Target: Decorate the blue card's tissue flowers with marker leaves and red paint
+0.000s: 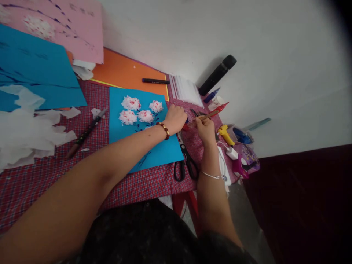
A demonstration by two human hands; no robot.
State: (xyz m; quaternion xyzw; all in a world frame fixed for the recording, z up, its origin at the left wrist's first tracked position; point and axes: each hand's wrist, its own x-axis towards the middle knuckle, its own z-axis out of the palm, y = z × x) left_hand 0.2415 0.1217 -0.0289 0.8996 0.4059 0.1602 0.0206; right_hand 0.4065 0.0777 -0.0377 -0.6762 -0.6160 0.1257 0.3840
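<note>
My left hand [176, 118] reaches over the right edge of a blue sheet [117, 135], its fingers curled beside a small red and clear item [186, 126] that is mostly hidden. In my right hand [206, 129] is a thin wooden-handled paintbrush [205, 117], pinched between thumb and fingers; its tip cannot be made out. White paper flowers [128, 117] with red specks sit on the blue sheet, above dark blue painted stems. Black-handled scissors [187, 161] lie between my wrists, partly under the sheet.
A black microphone-like cylinder [217, 75] leans against the wall behind a red tube [219, 109], a blue tube [211, 95] and stacked white strips [187, 90]. A yellow glue gun [226, 134] stands at right. At left are torn white tissue [24, 132] and a marker [86, 134].
</note>
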